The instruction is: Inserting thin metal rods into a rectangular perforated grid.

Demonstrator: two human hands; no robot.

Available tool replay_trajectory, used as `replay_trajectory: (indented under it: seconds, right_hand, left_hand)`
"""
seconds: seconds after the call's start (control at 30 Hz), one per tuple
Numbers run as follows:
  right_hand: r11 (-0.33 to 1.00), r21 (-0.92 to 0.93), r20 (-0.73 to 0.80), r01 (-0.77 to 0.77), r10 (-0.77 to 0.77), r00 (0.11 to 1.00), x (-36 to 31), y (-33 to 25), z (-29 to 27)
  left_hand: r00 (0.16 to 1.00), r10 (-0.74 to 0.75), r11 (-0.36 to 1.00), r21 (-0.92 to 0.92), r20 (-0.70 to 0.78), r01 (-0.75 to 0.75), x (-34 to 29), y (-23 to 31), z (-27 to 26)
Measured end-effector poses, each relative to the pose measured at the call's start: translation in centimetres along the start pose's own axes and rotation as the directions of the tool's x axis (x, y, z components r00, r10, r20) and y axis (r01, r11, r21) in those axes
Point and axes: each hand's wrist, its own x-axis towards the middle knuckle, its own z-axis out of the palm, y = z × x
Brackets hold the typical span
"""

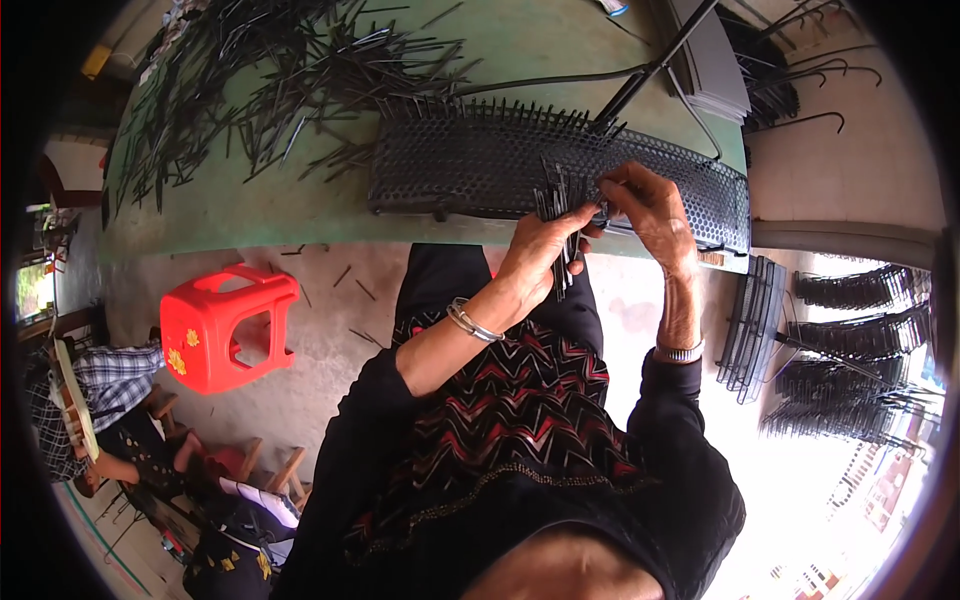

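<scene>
My left hand is closed round a bundle of thin black strips, which stick out above and below the fingers. Close beside it my right hand has its fingertips pinched together near the left thumb; whatever they grip is too small and dark to make out. Both hands are at the near edge of a long black perforated metal panel lying on the green table. A row of thin black strips stands up along the panel's far edge.
Loose black strips are heaped at the table's far left. Flat grey sheets are stacked at the back right. A red plastic stool stands left of my legs. Black racks are at the right. Another person sits at lower left.
</scene>
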Motion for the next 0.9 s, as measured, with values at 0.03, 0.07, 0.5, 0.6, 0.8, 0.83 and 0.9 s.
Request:
replay_trajectory:
  seconds: [0.03,0.07,0.5,0.6,0.8,0.83,0.9]
  right_hand:
    - [0.997,0.069,-0.012,0.016,-0.015,1.0,-0.2,0.2,0.1]
    - [0.991,0.136,-0.09,0.006,0.007,0.996,-0.1,0.3,-0.1]
    - [0.905,-0.396,-0.583,0.153,-0.377,0.72,4.6,2.0,-2.0]
    - [0.909,-0.363,-0.543,0.205,-0.385,0.746,4.8,2.0,-2.3]
    - [0.801,-0.571,-0.398,0.18,-0.462,0.792,6.2,3.4,-1.2]
    - [0.785,-0.591,-0.371,0.186,-0.469,0.802,6.5,3.4,-0.6]
    - [0.722,-0.692,-0.365,-0.001,-0.348,0.864,6.3,3.5,-0.5]
  left_hand:
    - [1.0,-0.004,1.0,-0.001,-0.029,0.004,0.0,-0.1,0.2]
    - [0.998,-0.007,1.0,-0.002,-0.057,0.007,0.0,-0.1,0.3]
    - [0.999,-0.017,0.998,-0.055,0.043,0.019,-0.1,-0.5,-0.2]
    - [0.998,-0.037,0.994,-0.1,0.053,0.043,-0.1,-0.2,0.0]
    - [0.995,-0.049,0.99,-0.126,0.082,0.059,-0.3,0.8,-0.6]
    - [0.997,-0.023,0.984,-0.172,0.075,0.036,-0.6,1.0,-1.0]
    - [0.997,-0.028,0.961,-0.273,0.078,0.049,-0.5,0.6,-1.2]
